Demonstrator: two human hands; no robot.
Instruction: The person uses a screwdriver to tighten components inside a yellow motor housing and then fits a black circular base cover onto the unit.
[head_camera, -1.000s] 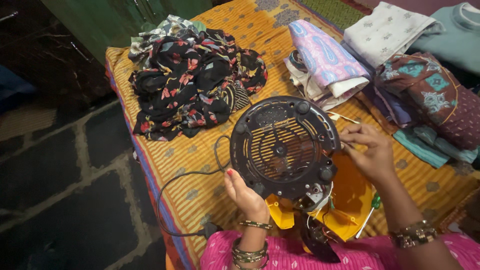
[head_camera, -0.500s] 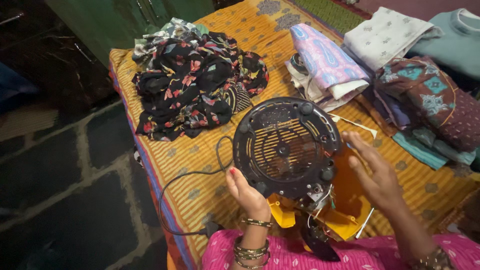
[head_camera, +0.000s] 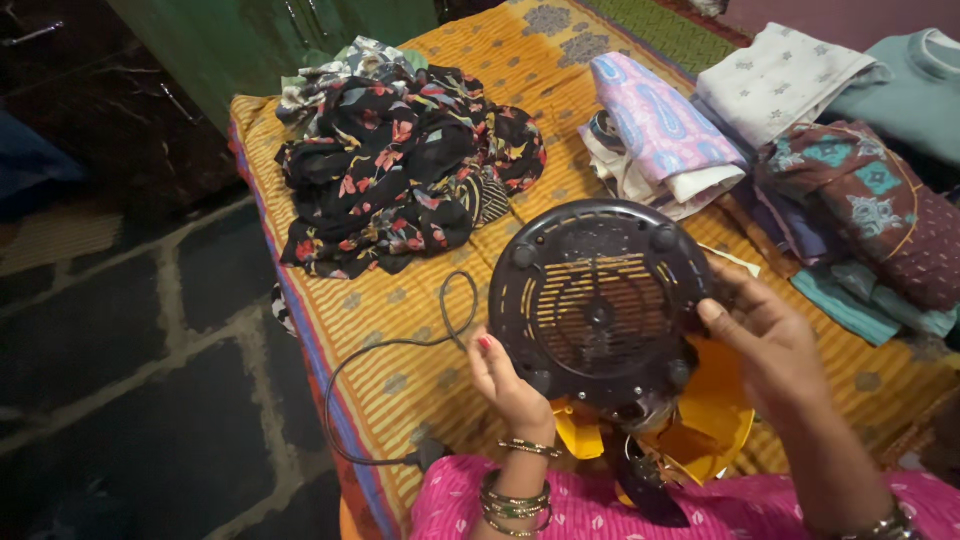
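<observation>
Clearly tipped on edge above the person's lap, the round black appliance base (head_camera: 600, 305), slatted underside facing up, is braced between the left hand (head_camera: 510, 385), fingers pressed along its lower-left rim, and the right hand (head_camera: 770, 340), fingers loosely spread against the right rim. Neither hand wraps it, so it could slip onto the yellow body (head_camera: 715, 420) below. Its black cord (head_camera: 400, 345) trails across the striped bedspread (head_camera: 400, 300), and a tug there might twist the base loose.
</observation>
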